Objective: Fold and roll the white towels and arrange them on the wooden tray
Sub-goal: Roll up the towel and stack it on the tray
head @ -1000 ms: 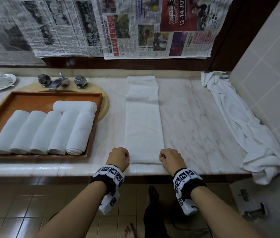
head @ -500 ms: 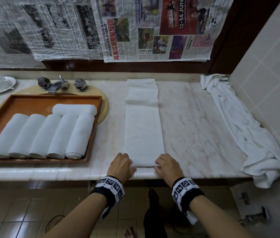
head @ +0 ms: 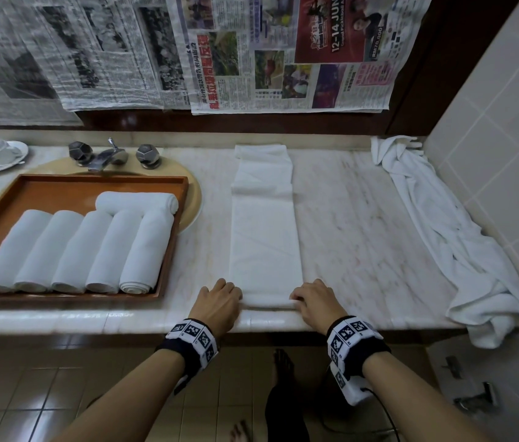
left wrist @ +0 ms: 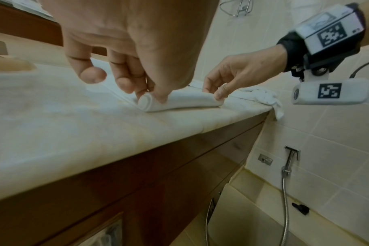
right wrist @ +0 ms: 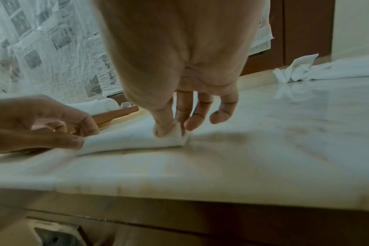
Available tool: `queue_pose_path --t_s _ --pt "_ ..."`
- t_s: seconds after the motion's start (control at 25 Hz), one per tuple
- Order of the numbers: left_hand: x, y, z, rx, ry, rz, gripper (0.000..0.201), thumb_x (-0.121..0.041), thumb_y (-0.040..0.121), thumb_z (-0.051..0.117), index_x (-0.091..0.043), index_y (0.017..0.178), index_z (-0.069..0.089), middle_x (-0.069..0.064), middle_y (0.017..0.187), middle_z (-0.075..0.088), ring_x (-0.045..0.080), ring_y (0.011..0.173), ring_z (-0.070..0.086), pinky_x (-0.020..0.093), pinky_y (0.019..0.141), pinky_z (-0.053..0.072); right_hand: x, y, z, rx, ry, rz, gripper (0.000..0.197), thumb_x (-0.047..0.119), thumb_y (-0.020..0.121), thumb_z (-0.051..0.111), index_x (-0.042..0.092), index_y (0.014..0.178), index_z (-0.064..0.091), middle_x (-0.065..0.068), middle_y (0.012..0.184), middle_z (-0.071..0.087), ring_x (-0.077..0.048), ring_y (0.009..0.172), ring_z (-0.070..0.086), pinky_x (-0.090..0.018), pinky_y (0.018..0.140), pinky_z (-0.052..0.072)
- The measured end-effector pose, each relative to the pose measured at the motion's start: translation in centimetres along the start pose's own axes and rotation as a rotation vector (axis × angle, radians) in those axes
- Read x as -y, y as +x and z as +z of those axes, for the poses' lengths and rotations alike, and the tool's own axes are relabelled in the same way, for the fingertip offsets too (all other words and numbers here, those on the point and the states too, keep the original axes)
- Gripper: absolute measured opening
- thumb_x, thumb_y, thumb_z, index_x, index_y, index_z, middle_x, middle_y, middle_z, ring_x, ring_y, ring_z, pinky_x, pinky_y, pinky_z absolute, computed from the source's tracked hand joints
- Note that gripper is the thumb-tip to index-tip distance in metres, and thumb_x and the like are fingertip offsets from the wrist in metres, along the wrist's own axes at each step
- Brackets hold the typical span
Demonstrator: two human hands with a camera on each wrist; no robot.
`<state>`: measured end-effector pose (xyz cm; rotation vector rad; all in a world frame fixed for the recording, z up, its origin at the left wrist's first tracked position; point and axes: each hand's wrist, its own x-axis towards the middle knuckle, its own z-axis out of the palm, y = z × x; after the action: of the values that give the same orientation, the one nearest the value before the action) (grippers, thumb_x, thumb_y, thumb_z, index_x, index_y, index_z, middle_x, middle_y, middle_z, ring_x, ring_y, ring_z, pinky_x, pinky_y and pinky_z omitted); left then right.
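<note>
Rolling just begun — left hand (head: pixel 218 303) and right hand (head: pixel 315 301) each pinching the curled near end of the long folded white towel (head: pixel 264 237), lower centre. Next, probably: even rolling toward the frame's top, then over to the wooden tray (head: pixel 173 240).

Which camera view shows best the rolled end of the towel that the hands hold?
The left wrist view: the rolled end shows its spiral. The right wrist view shows it pinched, partly covered; the head view only from above.

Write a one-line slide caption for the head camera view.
Both hands, left hand and right hand, pinch the near end of a folded towel, starting a roll beside a tray of rolled towels.
</note>
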<state>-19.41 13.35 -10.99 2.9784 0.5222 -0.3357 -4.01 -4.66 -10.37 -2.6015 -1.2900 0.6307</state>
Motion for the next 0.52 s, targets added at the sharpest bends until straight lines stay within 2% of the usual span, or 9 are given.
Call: queue_pose_path --t_s 0.16,0.24,0.36,0.44,0.52 --pt "0.3 0.0 -0.7 -0.01 -0.071 0.007 0.024 -0.023 0.099 0.044 -0.027 0.123 0.044 -0.004 0.116 0.059 0.021 0.111 0.047 0.036 0.084 0.036 -0.4 0.3 -0.6 0.013 0.13 0.057 0.011 0.014 0.094 0.054 0.025 0.094 0.057 0.012 0.085 0.059 -0.016 0.092 0.053 -0.037 0.088 0.043" --pt "0.2 0.3 -1.1 -0.017 -0.084 -0.017 0.02 -0.022 0.098 0.044 -0.029 0.116 0.049 -0.006 0.11 0.061 0.02 0.105 0.049 0.034 0.08 0.036 -0.4 0.6 -0.6 0.015 0.117 0.057 0.01 0.017 0.093 0.055 0.027 0.091 0.058 0.013 0.084 0.057 -0.014 0.088 0.053 -0.037 0.085 0.046" --pt "0.0 0.9 -1.4 -0.015 -0.09 -0.069 0.022 -0.017 0.096 0.046 -0.029 0.11 0.059 -0.007 0.107 0.062 0.019 0.103 0.051 0.032 0.078 0.035 -0.5 0.7 -0.2 -0.063 0.063 0.046 0.009 0.022 0.094 0.055 0.025 0.093 0.064 0.011 0.089 0.052 -0.015 0.093 0.048 -0.036 0.08 0.047" --pt "-0.5 1.1 -1.3 -0.067 -0.046 -0.048 0.02 -0.016 0.096 0.049 -0.024 0.108 0.063 -0.004 0.108 0.06 0.02 0.103 0.052 0.032 0.08 0.037 -0.2 0.9 0.4 -0.165 0.032 0.02 0.008 0.018 0.092 0.06 0.019 0.09 0.068 0.007 0.09 0.051 -0.017 0.092 0.049 -0.033 0.073 0.046" --pt "-1.1 1.3 -1.0 -0.077 -0.071 -0.037 0.024 -0.006 0.094 0.048 -0.016 0.109 0.063 0.002 0.109 0.058 0.022 0.101 0.054 0.029 0.076 0.04 0.0 0.9 1.8 -0.24 0.056 -0.048 0.012 0.003 0.08 0.07 0.014 0.077 0.068 0.003 0.083 0.056 -0.017 0.079 0.055 -0.024 0.061 0.043"
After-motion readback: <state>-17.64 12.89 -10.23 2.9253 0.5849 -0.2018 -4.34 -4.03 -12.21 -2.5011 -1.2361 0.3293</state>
